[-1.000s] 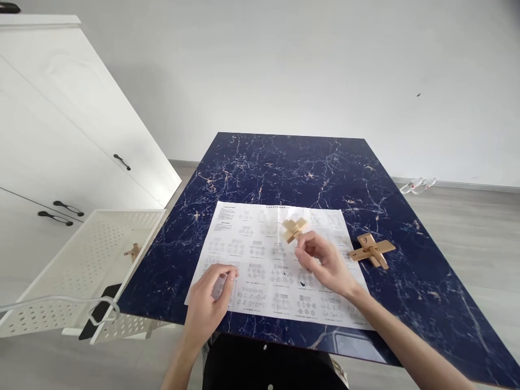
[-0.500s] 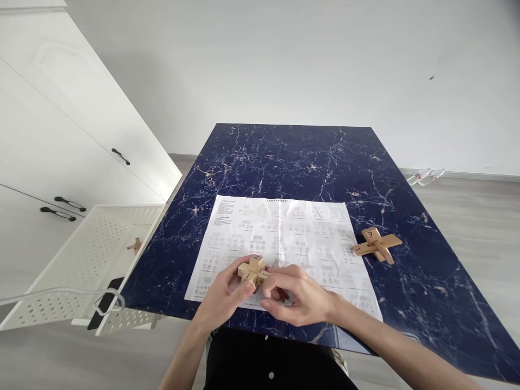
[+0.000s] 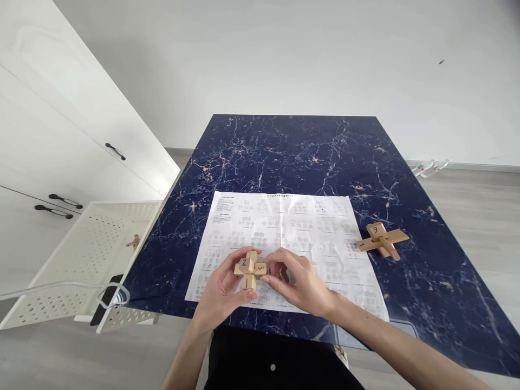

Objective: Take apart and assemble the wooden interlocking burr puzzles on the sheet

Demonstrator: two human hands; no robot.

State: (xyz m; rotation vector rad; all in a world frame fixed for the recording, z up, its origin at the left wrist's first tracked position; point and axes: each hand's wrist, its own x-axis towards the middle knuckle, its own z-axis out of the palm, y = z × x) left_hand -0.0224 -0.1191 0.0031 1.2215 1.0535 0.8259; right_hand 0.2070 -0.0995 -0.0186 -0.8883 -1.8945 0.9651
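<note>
Gripping the wooden puzzle (image 3: 248, 268) over the printed sheet (image 3: 320, 230), my left hand (image 3: 218, 287) clamps its left side; my right hand (image 3: 303, 281) pinches block 3 (image 3: 260, 268). I judge it light, stiff, best taken by its ends.

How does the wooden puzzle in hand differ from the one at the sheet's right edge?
The held puzzle has stubby, blocky arms; the table puzzle has longer, flatter ones. The left hand and right hand grip the held puzzle; the table puzzle lies untouched. Both are wooden with dark numerals.
</note>
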